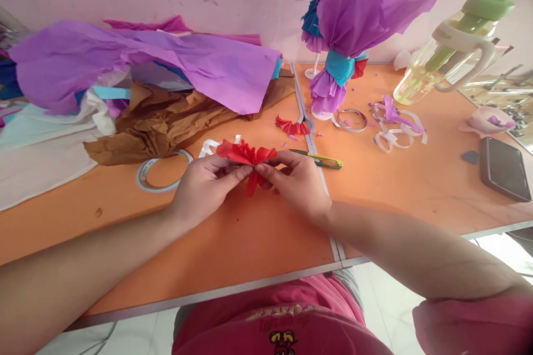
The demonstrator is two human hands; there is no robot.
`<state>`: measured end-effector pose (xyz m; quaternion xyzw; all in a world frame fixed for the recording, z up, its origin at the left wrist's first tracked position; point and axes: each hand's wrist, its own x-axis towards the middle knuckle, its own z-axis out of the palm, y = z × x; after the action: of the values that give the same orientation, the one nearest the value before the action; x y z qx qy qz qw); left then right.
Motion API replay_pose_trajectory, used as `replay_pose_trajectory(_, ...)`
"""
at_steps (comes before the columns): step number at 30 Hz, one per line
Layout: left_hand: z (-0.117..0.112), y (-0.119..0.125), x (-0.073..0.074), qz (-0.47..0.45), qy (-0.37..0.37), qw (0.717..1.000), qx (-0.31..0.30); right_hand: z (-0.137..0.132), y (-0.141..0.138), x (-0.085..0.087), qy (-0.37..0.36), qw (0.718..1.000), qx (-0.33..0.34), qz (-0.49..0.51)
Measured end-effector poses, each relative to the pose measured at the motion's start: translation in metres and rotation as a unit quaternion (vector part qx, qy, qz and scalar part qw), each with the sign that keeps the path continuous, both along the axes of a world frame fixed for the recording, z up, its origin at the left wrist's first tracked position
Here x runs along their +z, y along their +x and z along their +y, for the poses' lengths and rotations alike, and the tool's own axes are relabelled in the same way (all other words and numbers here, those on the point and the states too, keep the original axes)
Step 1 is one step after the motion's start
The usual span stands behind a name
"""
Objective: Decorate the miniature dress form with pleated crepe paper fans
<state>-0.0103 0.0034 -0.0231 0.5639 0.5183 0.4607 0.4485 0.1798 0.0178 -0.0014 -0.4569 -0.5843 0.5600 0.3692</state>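
Between both hands is a red crepe paper bow (pixel 246 151), gathered at its middle, with a tail hanging below. My left hand (pixel 214 180) pinches it from the left, thumb at the gathered centre. From the right, my right hand (pixel 295 180) pinches the same spot with thumb and fingers. Just beyond lies a second pleated red paper piece (pixel 292 125). A yellow and black box cutter (pixel 327 161) rests right beside my right hand. Left of my left hand is a roll of tape (pixel 145 176), partly hidden by the hand.
Purple paper sheets (pixel 200 64) and crumpled brown paper (pixel 166 122) cover the back left. A purple and blue paper figure (pixel 340 69) stands on the orange table (pixel 266 233). Farther right are curled white strips (pixel 389 138), a tilted-looking bottle (pixel 441 61) and a phone (pixel 505 169).
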Motion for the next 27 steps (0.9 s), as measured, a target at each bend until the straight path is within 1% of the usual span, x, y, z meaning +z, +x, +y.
replay_pose_trajectory(3, 0.001, -0.005, -0.009, -0.034, -0.004, 0.999, -0.029, 0.006, 0.005, -0.002, 0.003, 0.999, 0.05, -0.007)
replay_pose_trajectory(5, 0.002, -0.007, -0.012, -0.078, -0.029, 0.996, -0.039, 0.01, 0.01, -0.002, 0.02, 0.996, 0.086, -0.02)
replay_pose_trajectory(6, 0.002, -0.008, -0.013, -0.102, -0.038, 0.993, -0.041, 0.011, 0.011, -0.002, 0.03, 0.995, 0.093, -0.029)
replay_pose_trajectory(8, 0.003, -0.008, -0.013, -0.146, -0.048, 0.987, -0.036, 0.012, 0.014, -0.001, 0.047, 0.995, 0.08, -0.047)
replay_pose_trajectory(10, 0.004, -0.006, -0.012, -0.182, -0.061, 0.981, -0.024, 0.013, 0.016, -0.001, 0.057, 0.996, 0.04, -0.052)
replay_pose_trajectory(12, 0.005, -0.005, -0.01, -0.204, -0.079, 0.976, -0.009, 0.013, 0.016, -0.001, 0.061, 0.997, 0.007, -0.049)
replay_pose_trajectory(13, 0.005, -0.005, -0.009, -0.211, -0.086, 0.974, -0.001, 0.013, 0.016, -0.001, 0.062, 0.997, 0.003, -0.052)
replay_pose_trajectory(15, 0.004, -0.003, -0.008, -0.217, -0.096, 0.972, 0.002, 0.014, 0.015, -0.001, 0.07, 0.995, 0.02, -0.069)
replay_pose_trajectory(17, 0.003, -0.002, -0.008, -0.217, -0.1, 0.971, -0.01, 0.013, 0.014, -0.002, 0.084, 0.992, 0.044, -0.085)
replay_pose_trajectory(21, 0.001, -0.001, -0.008, -0.219, -0.093, 0.971, -0.036, 0.01, 0.012, -0.002, 0.089, 0.992, 0.038, -0.083)
replay_pose_trajectory(23, 0.001, 0.0, -0.008, -0.226, -0.095, 0.968, -0.047, 0.009, 0.011, -0.002, 0.071, 0.995, 0.043, -0.061)
replay_pose_trajectory(27, -0.001, -0.001, -0.007, -0.24, -0.103, 0.964, -0.049, 0.006, 0.01, -0.001, 0.012, 0.998, 0.056, 0.033)
